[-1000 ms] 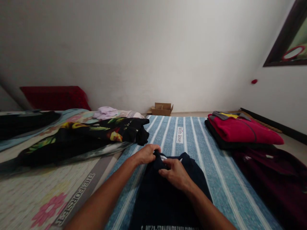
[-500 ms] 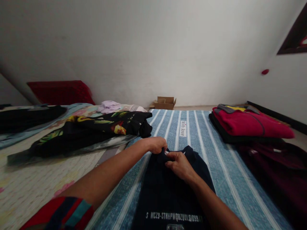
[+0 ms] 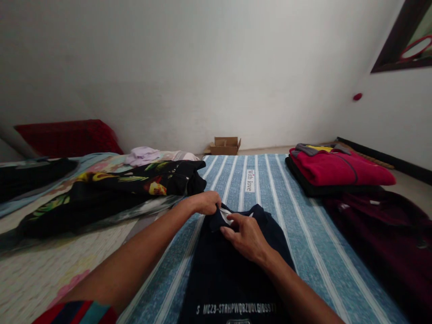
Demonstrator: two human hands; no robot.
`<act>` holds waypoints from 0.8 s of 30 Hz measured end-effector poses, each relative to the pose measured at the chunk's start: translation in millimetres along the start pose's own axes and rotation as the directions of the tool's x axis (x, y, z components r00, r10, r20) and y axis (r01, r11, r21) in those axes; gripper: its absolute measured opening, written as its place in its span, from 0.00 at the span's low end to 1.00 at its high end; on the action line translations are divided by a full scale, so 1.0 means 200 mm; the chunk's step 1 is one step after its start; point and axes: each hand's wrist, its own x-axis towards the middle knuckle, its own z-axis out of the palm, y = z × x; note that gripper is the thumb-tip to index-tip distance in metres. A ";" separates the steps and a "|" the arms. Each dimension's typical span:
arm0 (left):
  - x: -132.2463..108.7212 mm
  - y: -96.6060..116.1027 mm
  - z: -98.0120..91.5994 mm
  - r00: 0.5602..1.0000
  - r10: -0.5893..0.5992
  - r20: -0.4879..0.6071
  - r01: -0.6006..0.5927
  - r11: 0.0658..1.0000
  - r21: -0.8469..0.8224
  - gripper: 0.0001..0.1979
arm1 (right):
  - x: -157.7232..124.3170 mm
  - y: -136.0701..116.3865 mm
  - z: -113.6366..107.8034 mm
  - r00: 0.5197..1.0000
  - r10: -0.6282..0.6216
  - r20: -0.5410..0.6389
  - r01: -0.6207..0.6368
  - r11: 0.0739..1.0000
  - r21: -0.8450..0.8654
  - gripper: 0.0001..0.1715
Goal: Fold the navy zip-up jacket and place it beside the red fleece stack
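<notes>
Black floral-print garment (image 3: pixel 111 191): we saw it lying spread and rumpled on the left, on the pale flowered sheet (image 3: pixel 43 270), well apart from our hands.

Left hand (image 3: pixel 204 202): we had its fingers curled together and pinched on the collar edge of the dark navy cotton T-shirt (image 3: pixel 232 274), at the far left corner of the neckline.

Dark navy cotton T-shirt, handling: we judged it light, soft and limp, with no stiffness of its own; it would sag and crease wherever it was not supported. The doubled collar band and the shoulder seams seemed the firmest places to grip, since the thin body cloth would only bunch.

Dark navy cotton T-shirt, place: it lay flat on the blue-and-white striped mattress cover (image 3: pixel 303 234), straight in front of us, neck end farthest away.

Dark navy cotton T-shirt, looks: plain dark cloth, a pale label showing inside the neck, a line of white block lettering across the near part.

Right hand (image 3: pixel 246 236): we had it resting on the shirt just below the collar, thumb and forefinger closed on the neck edge, the other fingers pressed on the cloth.

Folded red fleece garment (image 3: pixel 337 168): it sat on a dark stack at the right, with a maroon garment (image 3: pixel 381 243) spread nearer to us.
</notes>
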 end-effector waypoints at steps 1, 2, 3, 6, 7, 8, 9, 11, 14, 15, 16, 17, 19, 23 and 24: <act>0.00 0.00 -0.01 1.000 0.021 0.009 -0.021 1.000 0.001 0.20 | 0.00 0.00 -0.03 0.999 -0.005 -0.042 0.004 1.000 -0.011 0.17; 0.00 -0.01 -0.03 0.999 0.046 0.019 -0.046 0.999 0.000 0.19 | 0.00 0.00 -0.07 0.996 -0.006 -0.094 0.003 0.999 -0.032 0.18; 0.00 -0.01 -0.04 0.997 0.070 0.024 -0.070 0.998 -0.003 0.18 | 0.00 0.01 -0.11 0.989 -0.004 -0.150 -0.006 0.998 -0.064 0.17; 0.02 0.00 -0.07 0.995 0.102 -0.012 -0.102 0.995 -0.016 0.19 | 0.03 0.06 -0.22 0.959 0.041 -0.282 -0.099 0.976 -0.195 0.16; 0.02 0.01 -0.07 0.995 0.096 -0.035 -0.097 0.995 -0.017 0.19 | 0.05 0.07 -0.25 0.952 0.064 -0.299 -0.141 0.960 -0.243 0.16; 0.03 0.03 -0.07 0.995 0.088 -0.052 -0.089 0.996 -0.013 0.18 | 0.07 0.09 -0.27 0.950 0.091 -0.300 -0.182 0.939 -0.292 0.17; 0.05 0.05 -0.07 0.995 0.081 -0.057 -0.081 0.997 -0.002 0.18 | 0.09 0.10 -0.28 0.950 0.118 -0.288 -0.217 0.914 -0.343 0.18; 0.08 0.10 -0.04 0.998 0.054 -0.024 -0.053 0.998 0.038 0.19 | 0.13 0.10 -0.30 0.953 0.175 -0.248 -0.272 0.856 -0.441 0.20; 0.14 0.16 -0.01 0.997 -0.005 0.078 -0.003 0.995 0.101 0.18 | 0.19 0.09 -0.30 0.957 0.252 -0.141 -0.286 0.762 -0.581 0.21; 0.15 0.17 0.00 0.994 -0.016 0.106 0.004 0.994 0.110 0.17 | 0.21 0.09 -0.30 0.956 0.276 -0.097 -0.275 0.734 -0.621 0.21; 0.16 0.18 0.01 0.992 -0.019 0.127 0.005 0.994 0.110 0.17 | 0.23 0.09 -0.29 0.953 0.299 -0.056 -0.262 0.712 -0.651 0.20; 0.17 0.18 0.01 0.990 -0.018 0.137 0.003 0.995 0.103 0.17 | 0.25 0.09 -0.29 0.947 0.321 -0.019 -0.249 0.697 -0.673 0.18; 0.18 0.17 0.01 0.990 -0.019 0.140 0.007 0.997 0.083 0.16 | 0.28 0.10 -0.29 0.937 0.349 0.029 -0.234 0.685 -0.690 0.16; 0.18 0.15 0.00 0.990 -0.036 0.133 0.029 0.998 0.055 0.15 | 0.33 0.12 -0.30 0.928 0.365 0.078 -0.205 0.674 -0.710 0.17; 0.17 0.15 0.00 0.990 -0.038 0.133 0.031 0.998 0.053 0.14 | 0.33 0.12 -0.30 0.927 0.366 0.087 -0.198 0.670 -0.715 0.18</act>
